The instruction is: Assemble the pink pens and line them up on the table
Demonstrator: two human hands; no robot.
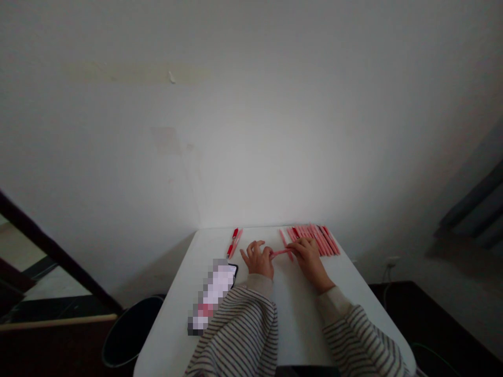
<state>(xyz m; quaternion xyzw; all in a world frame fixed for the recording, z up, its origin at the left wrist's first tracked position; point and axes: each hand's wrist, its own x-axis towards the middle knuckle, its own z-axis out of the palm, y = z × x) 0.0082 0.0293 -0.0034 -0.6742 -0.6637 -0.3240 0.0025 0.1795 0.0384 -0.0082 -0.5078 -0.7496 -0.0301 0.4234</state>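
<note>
A slim pink pen lies level between my hands, just above the table. My left hand pinches its left end between thumb and forefinger, the other fingers spread. My right hand grips the right end, its fingertips closed around it. Just behind the held pen, a single pink pen rests on the table, partly covered by my right hand. To the right, a row of several pink and red pens lies side by side. Left of my left hand are a red pen and a pink pen.
The white table stands against a pale wall. A phone, mostly blurred out, lies on its left side near my left forearm. A dark bin is on the floor at left. A socket with a cable is low on the right wall.
</note>
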